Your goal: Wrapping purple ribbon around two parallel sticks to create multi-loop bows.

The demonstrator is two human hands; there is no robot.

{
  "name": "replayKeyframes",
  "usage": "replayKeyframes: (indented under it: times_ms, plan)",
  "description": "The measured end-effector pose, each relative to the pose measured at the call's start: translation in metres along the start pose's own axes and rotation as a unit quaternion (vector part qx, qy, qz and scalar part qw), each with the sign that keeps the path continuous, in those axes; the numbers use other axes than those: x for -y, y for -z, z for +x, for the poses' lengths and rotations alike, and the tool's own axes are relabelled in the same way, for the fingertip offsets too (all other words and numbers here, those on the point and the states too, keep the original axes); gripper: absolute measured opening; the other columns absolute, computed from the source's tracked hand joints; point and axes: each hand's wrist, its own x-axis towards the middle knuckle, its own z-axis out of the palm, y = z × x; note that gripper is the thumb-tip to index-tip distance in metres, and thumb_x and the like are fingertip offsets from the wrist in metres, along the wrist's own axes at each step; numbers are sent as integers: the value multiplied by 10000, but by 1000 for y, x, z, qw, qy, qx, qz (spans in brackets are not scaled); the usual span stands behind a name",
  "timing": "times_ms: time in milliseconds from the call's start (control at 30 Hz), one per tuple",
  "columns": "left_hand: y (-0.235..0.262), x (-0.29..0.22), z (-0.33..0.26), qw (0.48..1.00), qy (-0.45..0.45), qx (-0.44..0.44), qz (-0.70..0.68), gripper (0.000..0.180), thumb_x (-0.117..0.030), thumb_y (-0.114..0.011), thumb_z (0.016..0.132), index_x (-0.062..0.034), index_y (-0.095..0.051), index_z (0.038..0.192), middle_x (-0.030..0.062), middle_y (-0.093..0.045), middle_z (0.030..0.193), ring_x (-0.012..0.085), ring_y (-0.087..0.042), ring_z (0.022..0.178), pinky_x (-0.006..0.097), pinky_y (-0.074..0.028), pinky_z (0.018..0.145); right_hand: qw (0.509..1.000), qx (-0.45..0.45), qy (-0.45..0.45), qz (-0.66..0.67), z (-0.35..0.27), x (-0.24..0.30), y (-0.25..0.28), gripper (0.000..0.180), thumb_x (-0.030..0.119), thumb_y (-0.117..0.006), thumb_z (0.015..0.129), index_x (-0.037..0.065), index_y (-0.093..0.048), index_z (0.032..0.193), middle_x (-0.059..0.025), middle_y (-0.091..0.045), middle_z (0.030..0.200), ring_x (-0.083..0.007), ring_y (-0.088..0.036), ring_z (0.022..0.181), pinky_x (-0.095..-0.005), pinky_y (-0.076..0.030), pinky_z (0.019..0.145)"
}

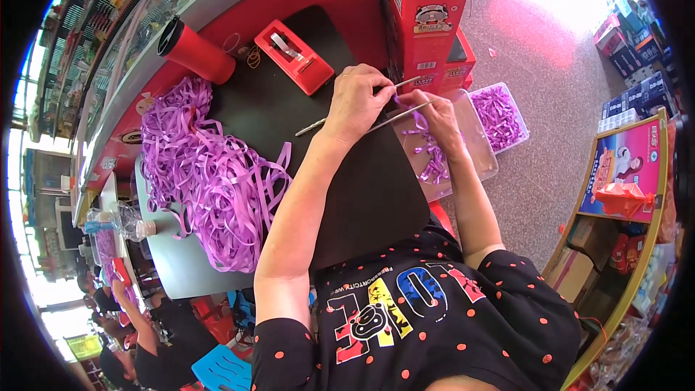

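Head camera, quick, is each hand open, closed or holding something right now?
Left hand: closed, seemingly pinching a thin rod.
Right hand: fingers bent at a second thin rod; exact grip cannot be told.

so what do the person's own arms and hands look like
Both the left hand and right hand are ungloved, and the forearms are bare, with no watch visible. The short left sleeve and right sleeve are black with orange-red dots.

The black, round-cornered tabletop (pixel 362 199) bears a tangled purple ribbon heap (pixel 217 185) at left, with a red cylindrical tumbler (pixel 203 56), thin yellowish bands (pixel 253 58) and a red tape dispenser (pixel 313 74) farther back.
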Motion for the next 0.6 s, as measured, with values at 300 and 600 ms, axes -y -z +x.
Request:
replayKeyframes:
  times_ms: [300,600]
  plan:
    - [-2,3,-6,999,-4,-16,-29,122,-130,-685,784,-26,-703,845,85,-657,907,272,-570,943,361,-440,858,991,68,63,-97,23,11,0,248,156,-653,858,0,-662,1050,-81,-681,960,-122,-625,852,-280,-500,755]
    - [-3,5,-8,999,-11,-29,-22,122,-142,-678,783,-33,-701,830,75,-657,901,273,-574,934,369,-436,852,981,79,74,-161,28,3,0,221,127,-654,845,-23,-671,1007,-86,-688,871,-115,-628,793,-279,-508,709]
